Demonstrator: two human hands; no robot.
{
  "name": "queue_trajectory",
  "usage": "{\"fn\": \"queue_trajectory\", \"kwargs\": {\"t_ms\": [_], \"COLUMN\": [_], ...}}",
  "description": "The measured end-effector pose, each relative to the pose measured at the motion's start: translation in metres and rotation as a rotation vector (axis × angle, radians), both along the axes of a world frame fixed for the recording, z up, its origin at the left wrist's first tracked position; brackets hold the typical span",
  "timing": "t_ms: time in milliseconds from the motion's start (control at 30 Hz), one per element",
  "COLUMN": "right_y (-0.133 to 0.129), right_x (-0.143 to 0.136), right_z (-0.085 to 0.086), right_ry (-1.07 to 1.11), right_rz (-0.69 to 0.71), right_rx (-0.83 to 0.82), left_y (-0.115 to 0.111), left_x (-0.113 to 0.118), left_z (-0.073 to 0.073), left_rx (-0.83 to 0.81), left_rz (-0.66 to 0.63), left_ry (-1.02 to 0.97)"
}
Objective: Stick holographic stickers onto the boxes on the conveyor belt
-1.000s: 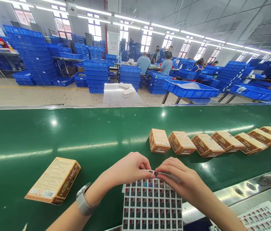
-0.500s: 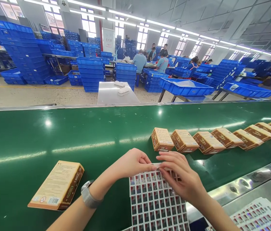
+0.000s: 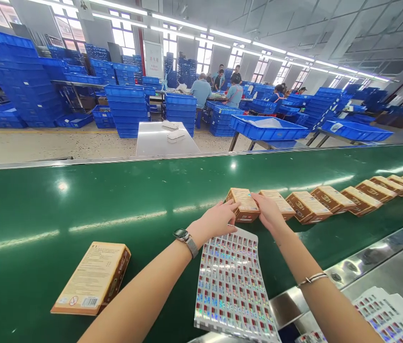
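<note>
The left hand (image 3: 219, 219) hides a bit of the sticker sheet (image 3: 233, 281), and the sheet's bottom is cut off. The right arm (image 3: 307, 264) covers some other sheets (image 3: 396, 317). The far writing board (image 3: 153, 59) looks too blurry to read.

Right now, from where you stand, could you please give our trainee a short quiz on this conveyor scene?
1. True or false: the wristwatch is on the left arm.
2. Which colour is the conveyor belt: A) blue, B) green or C) red?
3. Fill in: one carton lies apart from the row of cartons, toward the person's ____ side.
Key: 1 true; 2 B; 3 left.
</note>
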State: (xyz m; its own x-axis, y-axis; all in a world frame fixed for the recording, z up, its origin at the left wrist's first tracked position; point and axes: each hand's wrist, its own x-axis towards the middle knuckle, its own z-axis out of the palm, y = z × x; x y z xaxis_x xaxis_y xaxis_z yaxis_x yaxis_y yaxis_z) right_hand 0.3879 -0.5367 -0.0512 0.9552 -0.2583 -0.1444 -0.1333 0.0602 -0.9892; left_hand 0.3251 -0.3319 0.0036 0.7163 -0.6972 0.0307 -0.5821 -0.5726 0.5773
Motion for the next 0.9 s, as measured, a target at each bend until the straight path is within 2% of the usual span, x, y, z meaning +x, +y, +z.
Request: {"fn": "queue_trajectory", "kwargs": {"t_ms": [200,400,533,633,700,767,833,900], "right_y": [-0.015,-0.020,-0.025,-0.031,-0.028,-0.015,0.006,0.033], "right_x": [0.006,0.005,0.009,0.012,0.003,-0.022,-0.062,-0.109], "right_z": [-0.006,-0.002,0.009,0.031,0.053,0.078,0.100,0.112], "right_ry": [-0.007,-0.049,-0.077,-0.112,-0.172,-0.262,-0.340,-0.437], "right_rz": [-0.037,-0.167,-0.237,-0.214,-0.144,-0.017,0.218,0.620], "right_rx": [-0.119,-0.455,-0.645,-0.734,-0.776,-0.800,-0.787,-0.781], "left_y": [-0.013,-0.028,-0.037,-0.032,-0.019,0.001,0.023,0.044], "left_x": [0.007,0.012,0.004,-0.021,-0.046,-0.073,-0.099,-0.124], "left_z": [0.006,0.008,0.009,0.012,0.015,0.018,0.020,0.021], "left_rx": [0.079,0.087,0.035,-0.032,-0.103,-0.190,-0.276,-0.338], "left_rz": [0.003,-0.006,0.052,0.197,0.288,0.370,0.440,0.501], "left_ry": [-0.029,-0.014,0.036,0.105,0.157,0.233,0.346,0.446]}}
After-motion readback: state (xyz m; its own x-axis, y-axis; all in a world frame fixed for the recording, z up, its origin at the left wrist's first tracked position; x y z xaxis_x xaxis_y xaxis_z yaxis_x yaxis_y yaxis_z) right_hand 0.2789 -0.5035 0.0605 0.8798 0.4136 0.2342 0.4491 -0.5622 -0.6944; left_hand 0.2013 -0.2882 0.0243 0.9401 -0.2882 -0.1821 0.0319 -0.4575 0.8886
